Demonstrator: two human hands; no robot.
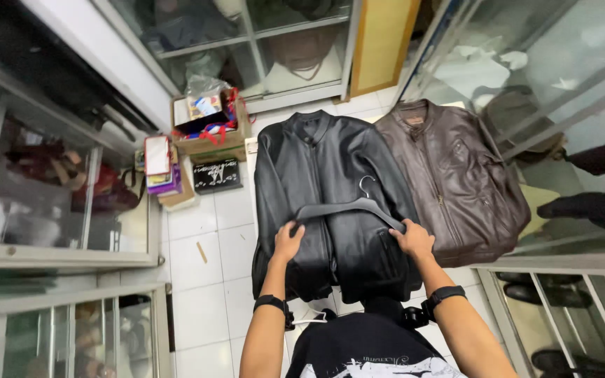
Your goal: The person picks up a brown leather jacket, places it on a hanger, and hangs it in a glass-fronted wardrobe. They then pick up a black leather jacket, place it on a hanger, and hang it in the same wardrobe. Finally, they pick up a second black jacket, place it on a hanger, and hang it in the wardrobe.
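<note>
— How is the hanger (348, 207) being held?

— Each end of the grey hanger is gripped: the left hand (287, 242) is closed over the left end, the right hand (412, 238) over the right. Both grips are pressed together around the bar, so the hanger is kept level, its metal hook pointing up.

— And where is it in relation to the black jacket (330, 203)?

— It is held just in front of the jacket's middle, touching or nearly touching the leather; which of the two cannot be told. The black jacket is laid out flat, collar away from the person, presumably so that its shoulders can be matched to the hanger's width.

— What lies beside it?

— A brown jacket (449, 182) is spread just to the right, its sleeve overlapped by the black one. A cardboard box (208, 126) of oddments is set on the tiled floor (204, 259) to the left, against a glass cabinet (43, 189).
</note>
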